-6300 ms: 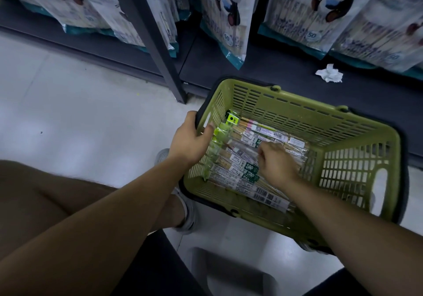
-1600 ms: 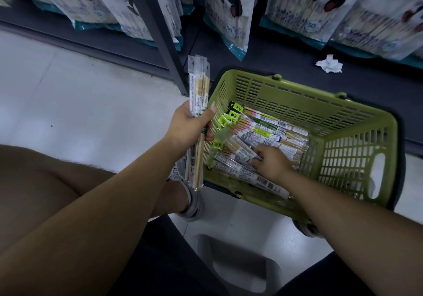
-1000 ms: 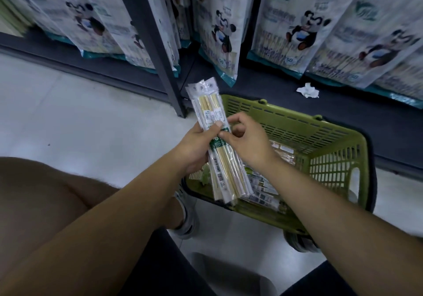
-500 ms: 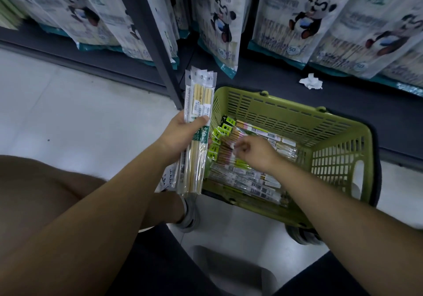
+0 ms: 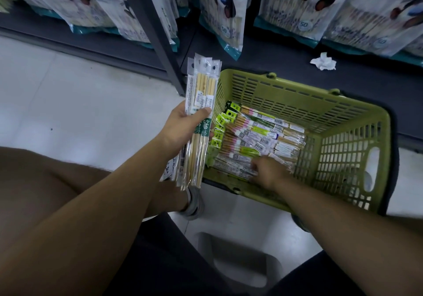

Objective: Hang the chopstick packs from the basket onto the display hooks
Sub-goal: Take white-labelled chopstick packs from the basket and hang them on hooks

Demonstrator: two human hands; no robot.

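Observation:
A green plastic basket (image 5: 343,122) stands on the floor by the shelf base, with several chopstick packs (image 5: 258,135) lying flat inside. My left hand (image 5: 185,128) is shut on a bundle of clear chopstick packs (image 5: 201,94), held upright just left of the basket, hang holes at the top. My right hand (image 5: 267,170) is down in the basket's near side, fingers on the packs there; the hand is blurred, so I cannot tell whether it grips one. No display hooks are in view.
Large bags with panda print (image 5: 229,9) hang over the dark bottom shelf (image 5: 286,62). A dark upright post (image 5: 158,35) stands left of the basket. A crumpled white paper (image 5: 323,62) lies on the shelf. My knee and shoe (image 5: 194,202) are below the left hand.
My right hand has moved toward the near right side of the basket among the packs. My left hand keeps the bundle upright in about the same place.

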